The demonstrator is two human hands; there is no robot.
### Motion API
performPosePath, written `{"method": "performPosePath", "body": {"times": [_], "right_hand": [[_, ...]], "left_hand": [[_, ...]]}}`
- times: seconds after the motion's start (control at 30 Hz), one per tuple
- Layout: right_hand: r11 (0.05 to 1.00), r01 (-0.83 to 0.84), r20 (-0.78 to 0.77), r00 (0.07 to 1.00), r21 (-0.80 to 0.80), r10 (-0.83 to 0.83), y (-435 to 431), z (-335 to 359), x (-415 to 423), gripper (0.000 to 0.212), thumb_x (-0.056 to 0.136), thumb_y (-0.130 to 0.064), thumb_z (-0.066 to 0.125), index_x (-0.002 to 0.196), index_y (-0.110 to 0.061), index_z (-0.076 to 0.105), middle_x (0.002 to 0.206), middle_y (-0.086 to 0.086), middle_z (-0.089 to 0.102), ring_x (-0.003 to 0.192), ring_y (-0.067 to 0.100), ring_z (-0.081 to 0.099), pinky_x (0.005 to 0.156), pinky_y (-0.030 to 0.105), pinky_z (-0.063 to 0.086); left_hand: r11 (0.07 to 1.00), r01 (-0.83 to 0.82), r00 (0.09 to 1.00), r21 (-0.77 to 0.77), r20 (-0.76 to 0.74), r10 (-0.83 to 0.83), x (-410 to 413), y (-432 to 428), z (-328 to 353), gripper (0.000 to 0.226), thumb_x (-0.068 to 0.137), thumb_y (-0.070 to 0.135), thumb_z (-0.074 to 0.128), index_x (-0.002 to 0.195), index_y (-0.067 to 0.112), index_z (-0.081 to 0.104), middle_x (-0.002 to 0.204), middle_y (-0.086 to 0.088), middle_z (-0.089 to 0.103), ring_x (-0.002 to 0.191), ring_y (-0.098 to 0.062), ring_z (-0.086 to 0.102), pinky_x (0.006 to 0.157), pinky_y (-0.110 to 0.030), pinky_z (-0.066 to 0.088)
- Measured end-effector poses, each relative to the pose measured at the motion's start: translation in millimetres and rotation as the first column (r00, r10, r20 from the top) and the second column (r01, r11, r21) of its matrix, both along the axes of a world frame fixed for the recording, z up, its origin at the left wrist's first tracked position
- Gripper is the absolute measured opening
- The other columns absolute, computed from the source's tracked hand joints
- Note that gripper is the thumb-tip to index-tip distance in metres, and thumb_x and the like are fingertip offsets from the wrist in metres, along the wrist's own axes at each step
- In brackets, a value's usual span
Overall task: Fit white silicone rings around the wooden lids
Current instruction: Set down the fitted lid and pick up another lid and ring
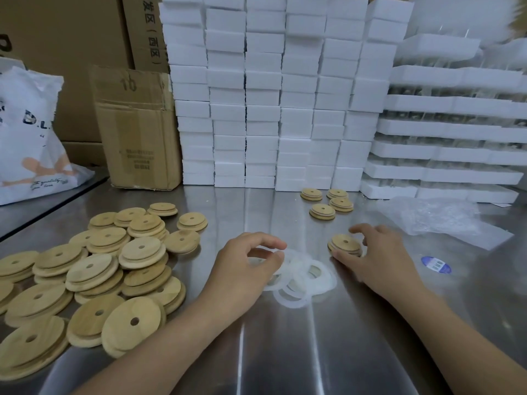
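- Head view: the ring pile (pixel 302 276) lies on the steel desk (pixel 285 352), between the two hands, and serves as the landmark here.
- The left hand (pixel 242 266) sits at the pile's left edge. Its grip is drawn together, thumb and forefinger curled onto white ring material. Whether one ring is already free of the rest cannot be told.
- The right hand (pixel 379 260) is just right of the pile and a little beyond it. Its grip pinches one wooden lid (pixel 345 244) by the rim, thumb on the near side and fingers on the far side.
- That lid lies nearly flat just above the desk, stepped face up. Being round, it has no long axis to align.
- The coming move likely turns on this: the lid lies up and to the right of the pile, near it, so the left hand probably has to carry a ring that way.
- The left hand is the nearer to the rings, and the right hand already has the lid.
- Well left of the pile lies a heap of loose lids (pixel 91 277).
- Beyond the pile, four lids (pixel 323 210) sit apart, possibly finished ones.
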State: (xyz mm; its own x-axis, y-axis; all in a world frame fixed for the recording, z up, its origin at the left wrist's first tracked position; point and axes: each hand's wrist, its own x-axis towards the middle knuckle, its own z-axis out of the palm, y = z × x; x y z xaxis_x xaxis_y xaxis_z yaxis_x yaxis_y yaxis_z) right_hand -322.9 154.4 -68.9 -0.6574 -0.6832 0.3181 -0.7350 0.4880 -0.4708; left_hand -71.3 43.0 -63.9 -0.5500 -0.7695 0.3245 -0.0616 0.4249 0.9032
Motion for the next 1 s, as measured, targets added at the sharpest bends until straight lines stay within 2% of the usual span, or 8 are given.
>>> {"method": "performPosePath", "body": {"times": [0.13,0.3,0.5,0.6,0.73,0.83,0.9,1.0], "right_hand": [[0.999,-0.028,0.010,1.000,-0.032,0.028,0,4,4,0.038,0.087,-0.061,0.070,0.116,-0.038,0.061,0.073,-0.011,0.068,0.079,0.008,0.063,0.072,0.037,0.053],[0.986,-0.118,-0.013,0.993,0.114,0.121,0,7,13,0.048,0.097,-0.052,0.063,0.141,-0.044,0.049,0.131,-0.009,0.070,0.116,0.023,0.065,0.095,0.038,0.048],[0.985,-0.113,-0.044,0.992,0.129,0.120,0,8,14,0.038,0.097,-0.050,0.064,0.134,-0.041,0.057,0.130,-0.012,0.070,0.118,0.018,0.064,0.095,0.035,0.048],[0.984,-0.116,-0.052,0.991,0.137,0.124,0,7,13,0.035,0.098,-0.050,0.063,0.131,-0.041,0.059,0.127,-0.012,0.070,0.114,0.018,0.064,0.093,0.034,0.049],[0.981,-0.120,-0.072,0.989,0.154,0.132,-1,6,16,0.032,0.098,-0.051,0.061,0.129,-0.041,0.059,0.124,-0.011,0.071,0.113,0.019,0.063,0.092,0.036,0.051],[0.980,-0.121,-0.076,0.988,0.157,0.135,-2,6,16,0.032,0.098,-0.051,0.060,0.128,-0.040,0.060,0.118,-0.008,0.072,0.108,0.020,0.064,0.088,0.036,0.050],[0.979,-0.122,-0.081,0.987,0.164,0.137,-2,6,17,0.032,0.098,-0.052,0.060,0.128,-0.040,0.060,0.114,-0.008,0.072,0.105,0.020,0.064,0.086,0.035,0.050],[0.978,-0.123,-0.089,0.986,0.169,0.139,-2,6,17,0.031,0.098,-0.052,0.059,0.127,-0.040,0.060,0.111,-0.007,0.073,0.105,0.020,0.064,0.086,0.036,0.051]], "left_hand": [[0.999,-0.031,1.000,-0.018,-0.001,0.031,0,-1,0,0.026,0.095,0.018,0.077,0.086,0.042,0.081,0.103,0.024,0.074,0.097,0.004,0.070,0.075,-0.006,0.048],[0.999,-0.026,0.999,-0.040,-0.020,0.026,1,-2,1,0.025,0.096,0.014,0.076,0.086,0.036,0.081,0.101,0.019,0.075,0.096,0.002,0.070,0.076,-0.007,0.048],[0.991,-0.047,0.998,-0.125,0.043,0.053,1,-2,-3,0.027,0.098,0.016,0.074,0.085,0.040,0.078,0.102,0.027,0.069,0.099,0.004,0.068,0.076,-0.010,0.048],[0.955,-0.014,0.985,-0.295,0.158,0.064,5,-4,-3,0.021,0.100,0.021,0.068,0.096,0.040,0.075,0.106,0.025,0.066,0.103,0.003,0.065,0.080,-0.018,0.047],[0.742,-0.062,0.859,-0.668,0.342,0.380,21,-22,10,0.031,0.103,0.022,0.054,0.126,0.036,0.069,0.129,0.019,0.063,0.117,-0.009,0.060,0.092,-0.034,0.051],[0.763,-0.038,0.615,-0.646,0.586,0.527,32,-38,10,0.044,0.106,0.030,0.043,0.150,0.031,0.051,0.149,0.003,0.053,0.136,-0.022,0.051,0.104,-0.040,0.046],[0.813,-0.004,0.475,-0.583,0.714,0.514,34,-42,6,0.041,0.110,0.037,0.036,0.148,0.029,0.048,0.147,-0.005,0.049,0.136,-0.028,0.044,0.108,-0.042,0.043],[0.839,-0.001,0.574,-0.544,0.686,0.446,32,-40,4,0.039,0.110,0.035,0.038,0.146,0.030,0.051,0.145,-0.001,0.051,0.134,-0.026,0.047,0.107,-0.042,0.046]]}}
